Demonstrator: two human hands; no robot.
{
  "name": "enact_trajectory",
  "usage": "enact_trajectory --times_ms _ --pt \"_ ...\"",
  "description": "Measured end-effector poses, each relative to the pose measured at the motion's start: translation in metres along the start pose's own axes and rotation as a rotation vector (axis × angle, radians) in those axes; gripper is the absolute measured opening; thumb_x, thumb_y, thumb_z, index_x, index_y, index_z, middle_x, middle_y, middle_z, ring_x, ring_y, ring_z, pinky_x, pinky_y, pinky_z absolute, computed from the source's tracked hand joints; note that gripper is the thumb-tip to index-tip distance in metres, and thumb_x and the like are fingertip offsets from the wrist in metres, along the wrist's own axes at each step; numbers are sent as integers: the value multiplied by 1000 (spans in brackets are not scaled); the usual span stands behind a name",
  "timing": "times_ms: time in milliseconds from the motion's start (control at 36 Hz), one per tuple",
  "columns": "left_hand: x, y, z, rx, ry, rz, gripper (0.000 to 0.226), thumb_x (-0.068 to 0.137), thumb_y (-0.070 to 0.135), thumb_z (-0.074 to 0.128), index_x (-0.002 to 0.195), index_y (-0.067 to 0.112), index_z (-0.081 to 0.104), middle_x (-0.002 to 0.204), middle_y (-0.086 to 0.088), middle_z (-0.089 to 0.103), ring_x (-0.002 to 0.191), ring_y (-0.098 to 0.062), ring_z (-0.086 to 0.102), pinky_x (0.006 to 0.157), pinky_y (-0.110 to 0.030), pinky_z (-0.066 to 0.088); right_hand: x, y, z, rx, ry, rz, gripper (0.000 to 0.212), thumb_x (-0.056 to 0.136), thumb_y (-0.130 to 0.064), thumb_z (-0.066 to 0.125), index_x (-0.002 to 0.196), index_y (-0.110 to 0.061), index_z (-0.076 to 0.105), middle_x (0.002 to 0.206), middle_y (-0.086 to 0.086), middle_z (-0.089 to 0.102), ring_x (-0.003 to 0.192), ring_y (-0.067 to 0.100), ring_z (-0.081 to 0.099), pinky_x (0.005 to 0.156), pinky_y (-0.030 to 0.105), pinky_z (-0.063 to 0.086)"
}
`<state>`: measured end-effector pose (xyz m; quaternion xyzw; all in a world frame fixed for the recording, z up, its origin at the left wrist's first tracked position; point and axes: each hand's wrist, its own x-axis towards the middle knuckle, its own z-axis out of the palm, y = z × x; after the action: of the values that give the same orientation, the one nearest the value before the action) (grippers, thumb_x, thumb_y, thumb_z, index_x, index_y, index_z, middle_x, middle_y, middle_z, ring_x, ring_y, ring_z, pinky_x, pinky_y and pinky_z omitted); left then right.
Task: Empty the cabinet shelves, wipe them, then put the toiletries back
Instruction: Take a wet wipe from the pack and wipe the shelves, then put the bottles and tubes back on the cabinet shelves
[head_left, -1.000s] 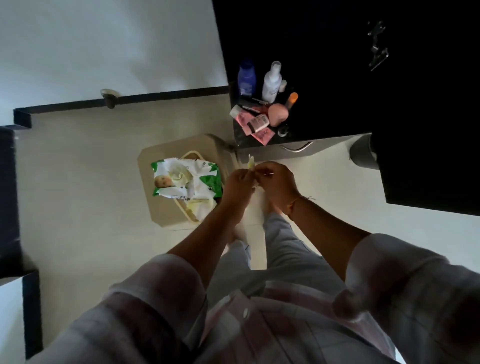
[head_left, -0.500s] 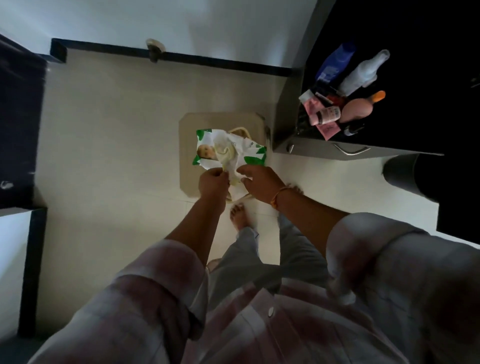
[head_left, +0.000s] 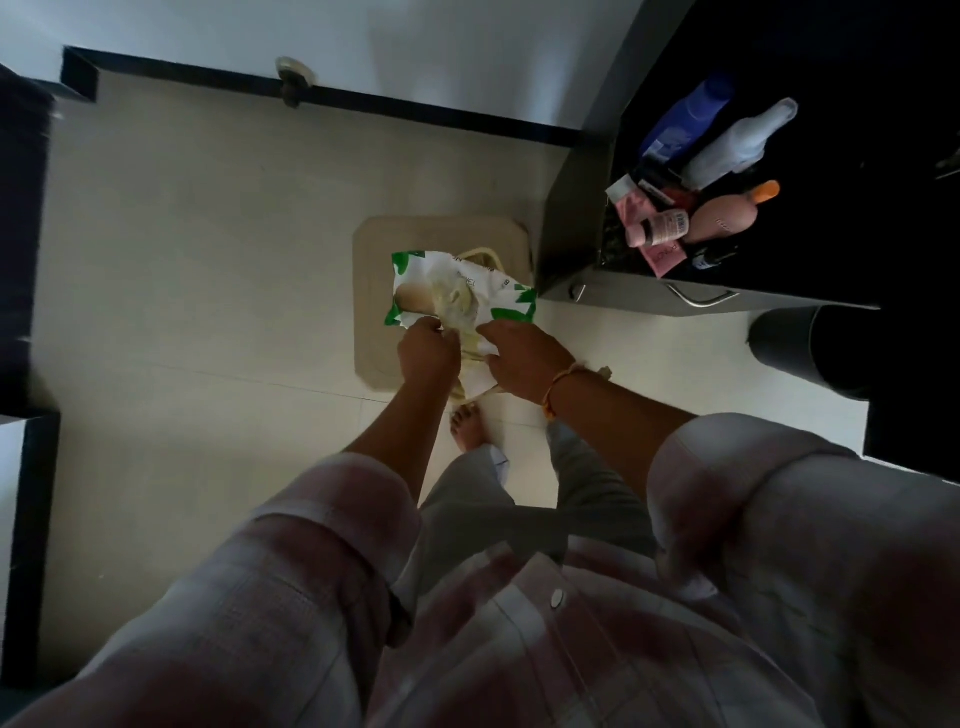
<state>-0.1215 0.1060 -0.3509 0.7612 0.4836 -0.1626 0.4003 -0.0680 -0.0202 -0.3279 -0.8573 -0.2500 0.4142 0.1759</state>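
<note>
Pack: a white-and-green wipes pack (head_left: 457, 293) at the centre of the frame, lying on a beige stool (head_left: 371, 291) that stands on the pale floor (head_left: 208, 260).
Left hand: the left hand (head_left: 428, 349) is at the pack's near-left edge, fingers curled together and pinching the wrapper.
Right hand: the right hand (head_left: 524, 358) is at the pack's near-right side, fingers bent over it and gripping. A yellow wristband (head_left: 558, 387) circles the wrist.
Toiletries: upper right of the frame, crowded together on a dark desk (head_left: 831, 244), well apart from both hands.
Tall bottles: a blue bottle (head_left: 685, 122) and a white bottle (head_left: 737, 145) side by side, both seen tilted.
Lower items: a peach bottle (head_left: 724, 218) with an orange cap, a small bottle (head_left: 657, 228) lying on its side just left of it, and a pink tube (head_left: 628, 205) at the left end.
Drawer: a grey drawer (head_left: 639, 299) with a metal handle, under the desk's edge and just right of the stool.
Foot: a bare foot (head_left: 470, 426) on the floor below the hands.
</note>
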Motion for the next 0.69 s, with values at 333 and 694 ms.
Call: enact_trajectory --times_ms 333,694 --pt "-33 -2 -27 197 -22 321 35 90 15 64 121 2 57 116 -16 66 109 -30 62 91 -31 44 -41 -7 -11 31 133 49 48 96 -23 52 143 -15 44 147 9 43 133 28 42 108 36 34" --pt "-107 98 4 268 -197 773 19 95 13 51 90 7 69 91 -10 70 81 -23 64 71 -28 43 -114 55 -59 127 521 251 28 92 -19 53 116 -12 65 119 12 63 113 32 57 97 40 47"
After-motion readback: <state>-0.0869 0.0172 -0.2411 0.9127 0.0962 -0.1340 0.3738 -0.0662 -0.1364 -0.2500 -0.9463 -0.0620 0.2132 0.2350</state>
